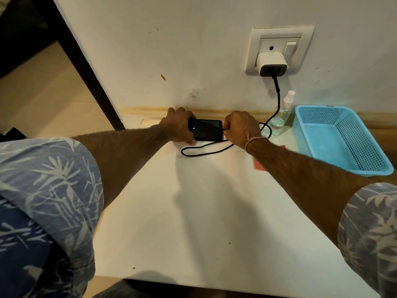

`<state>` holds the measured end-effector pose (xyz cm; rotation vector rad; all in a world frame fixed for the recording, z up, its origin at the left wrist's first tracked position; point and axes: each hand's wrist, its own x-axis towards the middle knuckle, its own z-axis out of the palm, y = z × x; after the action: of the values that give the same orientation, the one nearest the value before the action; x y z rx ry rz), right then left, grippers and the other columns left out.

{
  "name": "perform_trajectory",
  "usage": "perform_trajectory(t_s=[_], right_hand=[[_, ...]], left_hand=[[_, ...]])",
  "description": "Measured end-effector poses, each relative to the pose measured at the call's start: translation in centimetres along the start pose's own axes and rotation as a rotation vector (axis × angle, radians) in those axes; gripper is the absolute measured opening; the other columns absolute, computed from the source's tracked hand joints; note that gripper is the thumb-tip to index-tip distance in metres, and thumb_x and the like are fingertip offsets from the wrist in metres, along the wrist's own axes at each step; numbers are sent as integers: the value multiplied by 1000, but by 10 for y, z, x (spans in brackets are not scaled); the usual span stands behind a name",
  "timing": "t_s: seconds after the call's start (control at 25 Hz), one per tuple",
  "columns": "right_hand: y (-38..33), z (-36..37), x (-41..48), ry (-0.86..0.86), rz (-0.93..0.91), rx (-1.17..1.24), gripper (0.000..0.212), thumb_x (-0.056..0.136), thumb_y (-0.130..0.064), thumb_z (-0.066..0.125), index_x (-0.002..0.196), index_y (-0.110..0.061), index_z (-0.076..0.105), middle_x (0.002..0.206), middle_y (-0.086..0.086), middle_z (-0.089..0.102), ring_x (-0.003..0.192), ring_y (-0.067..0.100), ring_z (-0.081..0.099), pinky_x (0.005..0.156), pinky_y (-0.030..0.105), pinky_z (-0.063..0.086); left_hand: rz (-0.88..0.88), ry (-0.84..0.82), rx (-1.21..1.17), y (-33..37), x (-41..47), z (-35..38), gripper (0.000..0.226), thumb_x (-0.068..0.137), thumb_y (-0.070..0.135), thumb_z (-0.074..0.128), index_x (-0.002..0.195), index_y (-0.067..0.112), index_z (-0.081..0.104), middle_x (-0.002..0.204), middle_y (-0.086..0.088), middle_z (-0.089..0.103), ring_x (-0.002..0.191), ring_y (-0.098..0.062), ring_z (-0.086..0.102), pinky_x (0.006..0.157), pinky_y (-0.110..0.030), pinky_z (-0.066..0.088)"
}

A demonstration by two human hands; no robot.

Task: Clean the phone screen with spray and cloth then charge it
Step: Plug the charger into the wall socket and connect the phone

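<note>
Two hands, left hand [179, 125] gripping dark phone [207, 130], right hand [240, 127] pinching black cable [206, 152] at its end, screen faintly lit

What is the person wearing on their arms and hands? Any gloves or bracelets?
No gloves: the left hand and the right hand are bare. The left sleeve and the right sleeve are short, in blue-grey cloth printed with pale bamboo leaves. Below them the forearms are bare and hairy. A thin pinkish thread band is tied round the right wrist.
</note>
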<state>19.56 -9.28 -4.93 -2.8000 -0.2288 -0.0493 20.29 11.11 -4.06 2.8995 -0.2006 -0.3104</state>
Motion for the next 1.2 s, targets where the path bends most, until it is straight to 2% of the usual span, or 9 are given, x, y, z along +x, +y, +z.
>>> perform_trajectory(t_s=[0.52, 0.96, 1.2], right_hand=[[2, 1, 2, 7, 39, 39, 12, 78, -18, 72, 89, -18, 76, 94, 6, 72, 90, 27, 65, 80, 35, 54], [3, -1, 1, 15, 60, 86, 9, 80, -20, 73, 89, -20, 75, 98, 5, 72, 95, 26, 65, 86, 40, 54], [4, 0, 2, 20, 61, 99, 8, 81, -19, 73, 89, -20, 75, 98, 4, 71, 94, 25, 65, 86, 39, 54]], left_hand=[[3, 18, -6, -2, -2, 1, 80, 70, 38, 88, 139, 23, 52, 132, -7, 49, 127, -32, 36, 101, -46, 45], [40, 36, -4, -9, -4, 3, 82, 70, 43, 87, 141, 22, 51, 133, -8, 50, 127, -32, 37, 106, -48, 41], [34, 37, -19, -9, -2, 4, 83, 70, 41, 88, 142, 22, 50, 134, -7, 50, 127, -32, 36, 103, -45, 42]])
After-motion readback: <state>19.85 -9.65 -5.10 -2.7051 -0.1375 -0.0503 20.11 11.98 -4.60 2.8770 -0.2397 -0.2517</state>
